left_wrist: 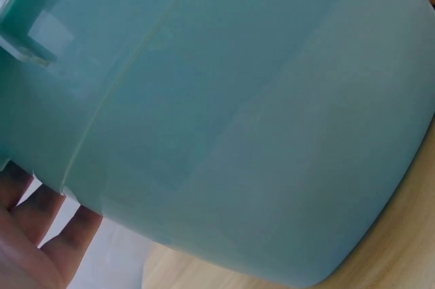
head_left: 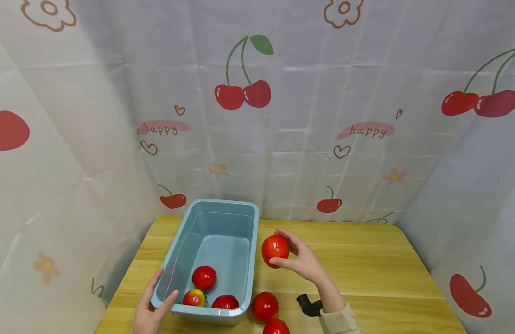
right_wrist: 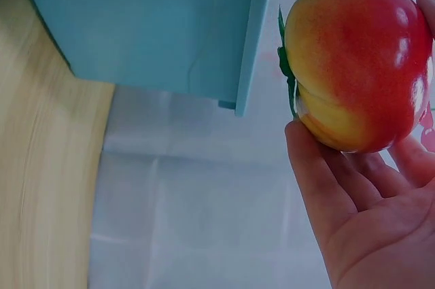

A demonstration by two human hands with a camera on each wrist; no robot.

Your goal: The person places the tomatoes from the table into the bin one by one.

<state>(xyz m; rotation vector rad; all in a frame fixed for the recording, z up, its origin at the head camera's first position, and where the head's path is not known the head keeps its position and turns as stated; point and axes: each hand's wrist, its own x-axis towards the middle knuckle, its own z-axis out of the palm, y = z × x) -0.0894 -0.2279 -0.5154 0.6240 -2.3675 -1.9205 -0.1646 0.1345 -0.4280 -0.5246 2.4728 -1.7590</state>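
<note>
My right hand holds a red tomato between thumb and fingers, just right of a blue plastic bin. In the right wrist view the tomato shows a yellow patch and a green leafy stem end, with the fingers curved around its side. At the bin's near left corner, my left hand grips the rim, thumb over the front edge and fingers along the left side. Inside the bin, at its near end, lie a red tomato, a yellow-red one and another red one.
Two more tomatoes, one behind the other, lie on the wooden table by the bin's near right corner. A black strap piece is at my right wrist. Cherry-printed curtains enclose the table's back and sides.
</note>
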